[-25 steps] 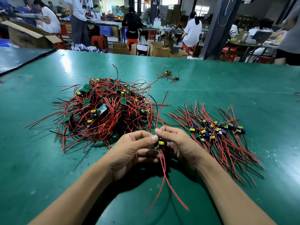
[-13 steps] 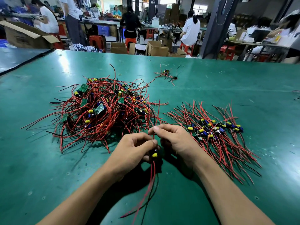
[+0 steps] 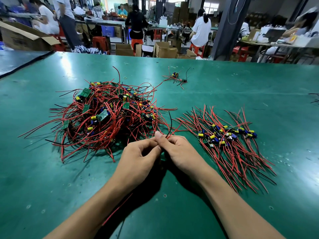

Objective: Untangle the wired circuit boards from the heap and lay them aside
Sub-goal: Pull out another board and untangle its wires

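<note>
Here, the left hand (image 3: 138, 157) and right hand (image 3: 181, 152) are together pinching one unit's thin red and black leads (image 3: 170, 130), with its board hidden. Beyond the left hand, a large tangled heap (image 3: 107, 116) is awaiting sorting. Beside the right hand, fewer freed boards (image 3: 227, 140) are lying combed straight on the smooth green mat (image 3: 241, 83).

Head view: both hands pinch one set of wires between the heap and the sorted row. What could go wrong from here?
1. The left hand and right hand pinch the held wires right at the edge of the heap; loose heap strands could snag and come along.
2. A red lead trails under the left forearm; a pull might strain it.
3. The sorted row lies fanned close by; a careless lay-down could re-tangle it.
</note>
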The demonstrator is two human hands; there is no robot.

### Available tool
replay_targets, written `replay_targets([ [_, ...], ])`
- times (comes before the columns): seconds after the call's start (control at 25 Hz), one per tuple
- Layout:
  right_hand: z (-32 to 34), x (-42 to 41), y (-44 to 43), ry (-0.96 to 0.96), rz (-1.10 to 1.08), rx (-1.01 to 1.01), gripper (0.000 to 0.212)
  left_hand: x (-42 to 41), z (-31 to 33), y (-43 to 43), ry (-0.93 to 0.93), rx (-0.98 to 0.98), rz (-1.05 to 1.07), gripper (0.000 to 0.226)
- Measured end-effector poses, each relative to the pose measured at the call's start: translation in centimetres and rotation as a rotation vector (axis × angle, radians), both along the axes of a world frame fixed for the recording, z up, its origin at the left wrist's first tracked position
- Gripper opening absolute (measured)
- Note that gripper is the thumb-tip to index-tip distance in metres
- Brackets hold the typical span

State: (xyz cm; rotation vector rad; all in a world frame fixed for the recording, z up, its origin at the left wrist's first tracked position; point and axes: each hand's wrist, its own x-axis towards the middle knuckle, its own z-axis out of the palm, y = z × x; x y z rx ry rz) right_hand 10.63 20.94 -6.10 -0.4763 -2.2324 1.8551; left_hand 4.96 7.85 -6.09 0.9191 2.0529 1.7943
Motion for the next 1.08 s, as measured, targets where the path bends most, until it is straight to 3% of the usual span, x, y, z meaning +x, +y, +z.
replay_targets([
  [0.08,0.1,0.0,-0.1,-0.017,-0.013,-0.026,0.047,0.3,0.0,0.0,-0.014,0.009,0.018,0.015],
  [0.2,0.8,-0.1,0.1,-0.013,-0.045,-0.327,0.047,0.4,0.0,0.0,-0.024,-0.017,0.020,0.019],
  [0.32,1.0,-0.4,1.2,0.030,-0.140,-0.440,0.055,0.3,-0.1,0.0,-0.041,-0.023,0.004,0.019],
  [0.44,1.1,-0.3,2.0,0.079,-0.038,-0.766,0.061,0.1,-0.2,-0.2,-0.112,0.011,-0.040,0.019],
  [0.56,1.2,0.1,2.5,0.104,0.102,-0.972,0.051,0.0,-0.3,-0.3,-0.213,0.059,-0.106,0.016],
  [0.68,1.2,0.0,2.4,0.103,0.107,-0.929,0.049,0.2,-0.1,-0.3,-0.300,0.093,-0.153,0.011],
  [0.92,0.5,-0.5,0.9,0.041,-0.039,-0.502,0.045,0.3,0.3,-0.2,-0.407,0.169,-0.103,0.018],
  [1.08,0.9,0.0,1.2,0.199,0.022,-0.559,0.024,-0.3,0.5,-0.2,-0.584,0.199,-0.093,0.019],
])
